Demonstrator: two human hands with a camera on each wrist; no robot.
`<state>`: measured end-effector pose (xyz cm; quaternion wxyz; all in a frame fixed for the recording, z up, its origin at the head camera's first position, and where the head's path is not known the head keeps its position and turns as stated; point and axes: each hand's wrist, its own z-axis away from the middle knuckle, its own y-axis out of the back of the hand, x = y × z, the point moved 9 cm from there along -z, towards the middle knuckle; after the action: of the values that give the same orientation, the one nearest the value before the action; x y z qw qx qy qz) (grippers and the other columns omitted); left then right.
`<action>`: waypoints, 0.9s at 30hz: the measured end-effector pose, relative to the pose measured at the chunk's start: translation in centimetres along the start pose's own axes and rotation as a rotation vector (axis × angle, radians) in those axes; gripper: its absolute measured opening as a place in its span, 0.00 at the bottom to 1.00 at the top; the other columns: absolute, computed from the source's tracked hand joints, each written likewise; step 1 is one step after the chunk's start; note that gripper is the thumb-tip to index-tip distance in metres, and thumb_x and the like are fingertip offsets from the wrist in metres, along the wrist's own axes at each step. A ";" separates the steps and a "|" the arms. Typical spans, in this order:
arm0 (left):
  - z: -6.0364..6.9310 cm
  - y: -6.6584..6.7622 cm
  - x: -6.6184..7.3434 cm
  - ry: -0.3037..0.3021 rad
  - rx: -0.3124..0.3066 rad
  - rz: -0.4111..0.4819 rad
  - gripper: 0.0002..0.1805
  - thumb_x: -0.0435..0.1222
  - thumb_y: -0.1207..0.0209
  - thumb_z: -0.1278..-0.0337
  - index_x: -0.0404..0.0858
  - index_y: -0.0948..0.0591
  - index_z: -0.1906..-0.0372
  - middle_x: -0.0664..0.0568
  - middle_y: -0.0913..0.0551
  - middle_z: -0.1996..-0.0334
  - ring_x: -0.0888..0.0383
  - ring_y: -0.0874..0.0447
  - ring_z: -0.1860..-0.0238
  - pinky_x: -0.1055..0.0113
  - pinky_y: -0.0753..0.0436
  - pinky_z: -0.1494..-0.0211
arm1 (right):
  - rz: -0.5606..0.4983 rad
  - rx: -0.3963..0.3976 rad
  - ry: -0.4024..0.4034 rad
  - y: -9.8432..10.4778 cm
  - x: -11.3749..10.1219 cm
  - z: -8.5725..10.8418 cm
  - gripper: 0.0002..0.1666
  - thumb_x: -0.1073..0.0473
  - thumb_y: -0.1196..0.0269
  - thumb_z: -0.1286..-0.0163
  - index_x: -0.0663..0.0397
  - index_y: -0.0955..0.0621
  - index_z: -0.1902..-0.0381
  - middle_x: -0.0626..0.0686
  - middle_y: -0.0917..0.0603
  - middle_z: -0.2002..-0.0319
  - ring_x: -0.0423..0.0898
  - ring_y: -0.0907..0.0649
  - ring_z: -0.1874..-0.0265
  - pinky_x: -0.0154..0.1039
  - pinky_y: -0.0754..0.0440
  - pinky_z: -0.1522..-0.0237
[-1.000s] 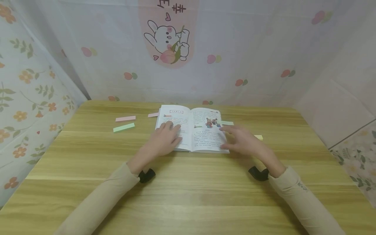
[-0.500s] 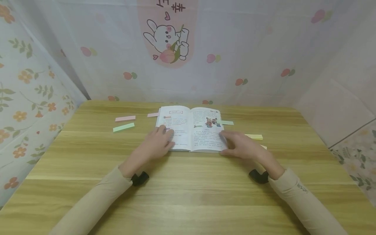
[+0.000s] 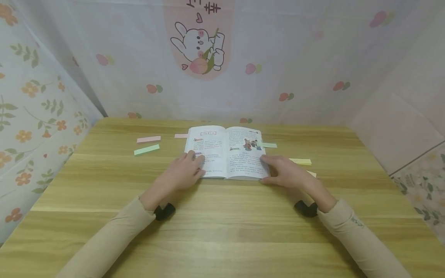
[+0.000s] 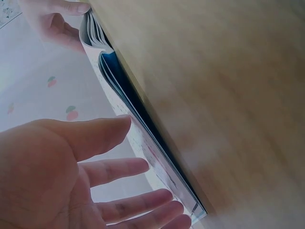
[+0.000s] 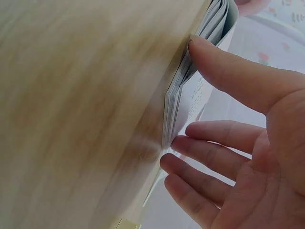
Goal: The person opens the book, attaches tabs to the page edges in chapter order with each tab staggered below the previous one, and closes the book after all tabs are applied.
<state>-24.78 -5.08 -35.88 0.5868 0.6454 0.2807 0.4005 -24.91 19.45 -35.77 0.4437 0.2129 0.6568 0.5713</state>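
Note:
An open book (image 3: pixel 226 154) lies on the wooden table, printed pages up. A pink tab (image 3: pixel 181 136) sticks out from its left side and a green tab (image 3: pixel 269 145) from its right. My left hand (image 3: pixel 180 172) rests on the lower left page, fingers spread and slightly bent; the left wrist view shows the left hand (image 4: pixel 90 186) beside the book (image 4: pixel 143 138). At the lower right corner is my right hand (image 3: pixel 286 172), thumb by the near edge and fingers at the side. In the right wrist view, the right hand's thumb (image 5: pixel 219 67) touches the page edges.
Pink (image 3: pixel 148 139) and green (image 3: pixel 146 150) strips lie on the table (image 3: pixel 222 231) left of the book. Yellow strips (image 3: pixel 301 161) lie to its right, partly behind my right hand. A patterned curtain (image 3: pixel 222 88) hangs behind the table.
My left hand has slid left and slightly nearer, uncovering more of the left page. My right hand has come closer to the book's right edge, and more of the yellow strips shows.

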 end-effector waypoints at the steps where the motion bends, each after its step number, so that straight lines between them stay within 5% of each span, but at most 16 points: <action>1: 0.0 0.0 0.0 -0.002 0.001 0.000 0.20 0.42 0.45 0.27 0.34 0.26 0.40 0.35 0.26 0.50 0.44 0.28 0.58 0.52 0.21 0.56 | -0.001 0.002 -0.001 0.0 0.0 0.0 0.47 0.52 0.25 0.38 0.72 0.31 0.30 0.69 0.29 0.32 0.65 0.29 0.32 0.58 0.32 0.33; 12: 0.1 -0.1 0.1 0.011 -0.031 -0.009 0.22 0.42 0.45 0.27 0.33 0.27 0.37 0.32 0.27 0.45 0.41 0.26 0.52 0.47 0.20 0.49 | 0.000 0.019 0.024 0.0 -0.9 -0.1 0.42 0.53 0.25 0.39 0.70 0.26 0.34 0.66 0.23 0.36 0.60 0.22 0.39 0.56 0.26 0.37; 17: 0.3 0.0 0.2 0.014 -0.032 -0.004 0.22 0.42 0.45 0.27 0.33 0.27 0.37 0.32 0.27 0.44 0.40 0.25 0.51 0.46 0.20 0.48 | 0.011 0.032 0.035 0.0 -1.1 -0.1 0.39 0.53 0.25 0.39 0.69 0.24 0.36 0.63 0.20 0.40 0.53 0.20 0.50 0.51 0.22 0.44; 20: 0.3 0.1 0.2 0.012 -0.028 0.001 0.21 0.42 0.45 0.27 0.33 0.26 0.38 0.32 0.27 0.44 0.41 0.25 0.51 0.47 0.20 0.49 | 0.005 0.041 0.051 0.1 -1.3 -0.3 0.31 0.52 0.25 0.39 0.65 0.21 0.44 0.57 0.17 0.55 0.49 0.23 0.61 0.43 0.22 0.57; 23: 0.3 0.1 0.3 0.011 -0.028 0.000 0.21 0.42 0.45 0.27 0.33 0.26 0.38 0.32 0.26 0.45 0.41 0.25 0.52 0.48 0.20 0.50 | -0.013 0.044 0.065 0.1 -1.5 -0.5 0.23 0.51 0.25 0.38 0.59 0.22 0.55 0.52 0.25 0.70 0.46 0.27 0.69 0.38 0.29 0.68; 27: 0.3 0.1 0.3 0.009 -0.032 -0.005 0.21 0.42 0.45 0.27 0.32 0.26 0.39 0.33 0.26 0.46 0.42 0.26 0.53 0.49 0.19 0.52 | -0.025 0.049 0.078 0.1 -1.6 -0.6 0.20 0.50 0.26 0.37 0.54 0.25 0.62 0.49 0.35 0.75 0.43 0.32 0.73 0.35 0.35 0.72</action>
<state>-24.33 -4.98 -35.70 0.5968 0.6333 0.2785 0.4066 -24.55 17.87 -35.11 0.4194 0.1932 0.6901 0.5572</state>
